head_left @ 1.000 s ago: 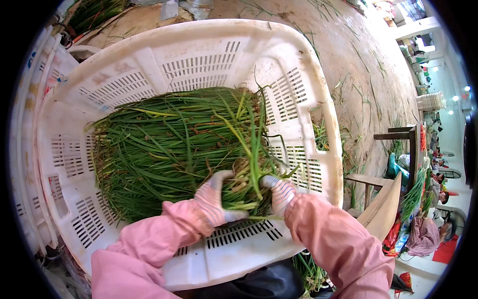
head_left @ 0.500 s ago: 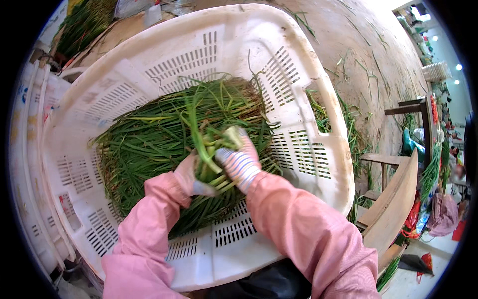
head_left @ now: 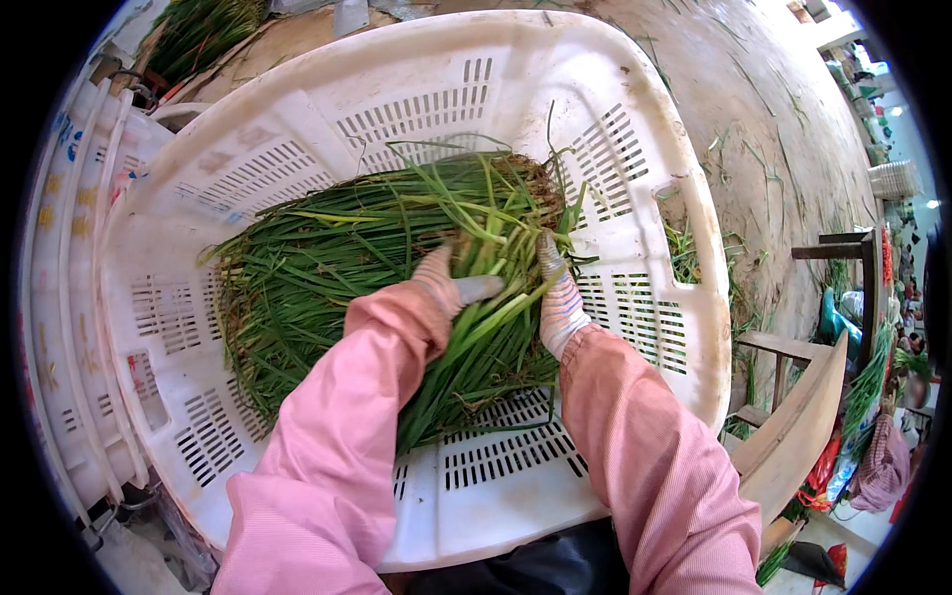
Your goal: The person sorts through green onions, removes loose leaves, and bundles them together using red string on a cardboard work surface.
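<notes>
A large white slatted plastic basket (head_left: 615, 59) holds a thick layer of long, thin green stalks like chives (head_left: 317, 258), most lying lengthwise with pale root ends to the right. Between my gloved hands is a loose bunch of these stalks (head_left: 496, 278), its leaves spreading down toward the near wall. My left hand (head_left: 451, 283) grips the bunch's left side, its thumb laid across the stalks. On the other side, my right hand (head_left: 558, 297) presses against the bunch near the basket's right wall, fingers pointing up. Some fingers are hidden by leaves.
White plastic crates (head_left: 74, 297) stand at the left. A wooden bench (head_left: 798, 426) is to the right, with teal boots (head_left: 833, 315) beyond it. Loose green leaves litter the floor (head_left: 773, 129). More bundled greens (head_left: 203, 40) lie at the far left.
My hands have moved right with the bunch, toward the basket's right wall. The bunch, earlier raised with stalk ends toward me, now lies with its leaves spread toward the near wall.
</notes>
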`<act>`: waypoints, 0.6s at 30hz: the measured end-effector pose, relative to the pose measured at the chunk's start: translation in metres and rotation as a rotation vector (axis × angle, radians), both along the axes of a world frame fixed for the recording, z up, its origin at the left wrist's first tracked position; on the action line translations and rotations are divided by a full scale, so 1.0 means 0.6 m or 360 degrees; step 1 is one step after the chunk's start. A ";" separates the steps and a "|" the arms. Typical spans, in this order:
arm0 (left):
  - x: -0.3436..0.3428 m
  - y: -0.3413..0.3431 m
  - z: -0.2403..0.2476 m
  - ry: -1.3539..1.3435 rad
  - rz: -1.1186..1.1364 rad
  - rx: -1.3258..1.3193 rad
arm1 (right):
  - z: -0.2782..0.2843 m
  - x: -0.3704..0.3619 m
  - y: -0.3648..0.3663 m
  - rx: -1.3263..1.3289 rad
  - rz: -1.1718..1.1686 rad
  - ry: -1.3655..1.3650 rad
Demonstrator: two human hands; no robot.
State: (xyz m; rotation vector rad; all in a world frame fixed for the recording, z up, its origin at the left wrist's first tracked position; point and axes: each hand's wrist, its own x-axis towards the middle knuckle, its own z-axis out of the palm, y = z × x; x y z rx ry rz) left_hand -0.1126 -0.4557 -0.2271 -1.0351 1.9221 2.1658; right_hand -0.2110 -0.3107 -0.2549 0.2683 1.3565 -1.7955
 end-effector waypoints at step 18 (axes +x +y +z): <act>0.020 -0.024 -0.072 0.0356 -0.0136 0.0794 | 0.101 0.013 -0.031 -0.0423 0.0102 -0.0156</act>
